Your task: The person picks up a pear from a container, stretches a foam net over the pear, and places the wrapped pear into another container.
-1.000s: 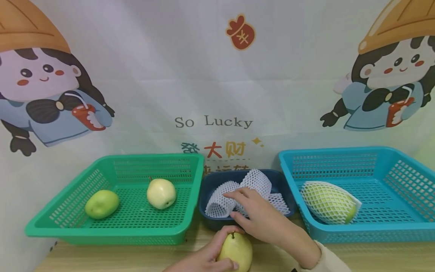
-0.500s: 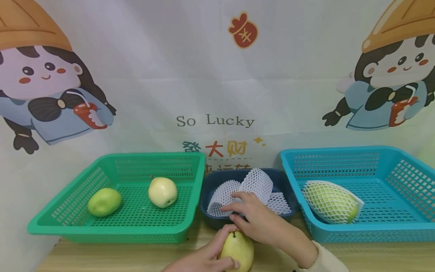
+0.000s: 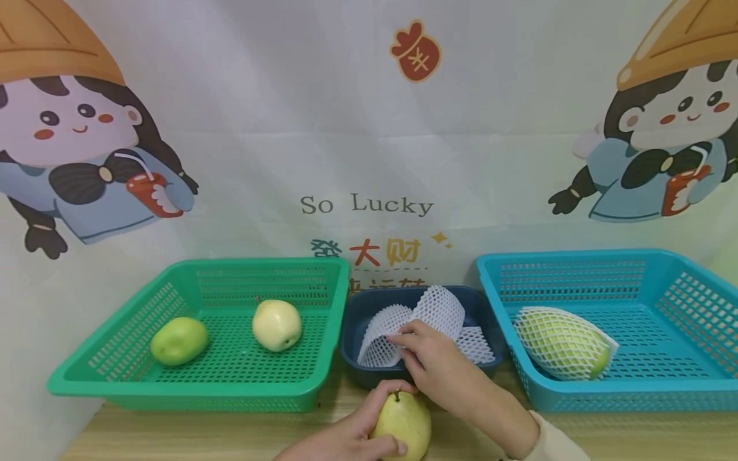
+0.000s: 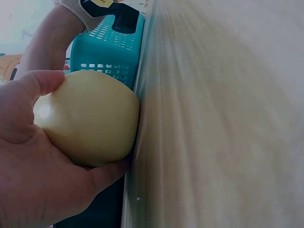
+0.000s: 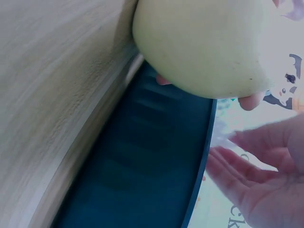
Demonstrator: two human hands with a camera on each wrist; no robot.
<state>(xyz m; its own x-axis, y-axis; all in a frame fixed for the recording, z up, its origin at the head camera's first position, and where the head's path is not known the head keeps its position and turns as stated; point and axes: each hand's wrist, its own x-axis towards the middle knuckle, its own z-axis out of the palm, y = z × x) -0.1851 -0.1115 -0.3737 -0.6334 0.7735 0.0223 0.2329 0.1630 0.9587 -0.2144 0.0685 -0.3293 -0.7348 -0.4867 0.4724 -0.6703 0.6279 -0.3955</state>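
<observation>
Currently, left hand (image 3: 359,430) has the yellow pear (image 3: 412,424) gripped, digits curled round it, stem up, at the tabletop (image 3: 219,434) just in front of the dark blue tray (image 3: 362,376). The right hand (image 3: 442,370) reaches over the tray's near rim, fingers partly bent, tips at the left foam net (image 3: 379,328); whether they have pinched it I can't tell. Risks, as I judge them: the nets crowd together, so a tug on one could drag out the upright net (image 3: 442,308); a shallow pinch could slip or tear mesh; if the left grip loosens, the round pear could roll. The right hand is close beside the pear, so a low pull back might knock it. Edges: the tray sits tight between the green basket (image 3: 190,388) and the blue basket (image 3: 640,385); I'd count sideways room poor, straight up freest. Wood shows in front of both baskets; the table's near edge lies outside my head view.
</observation>
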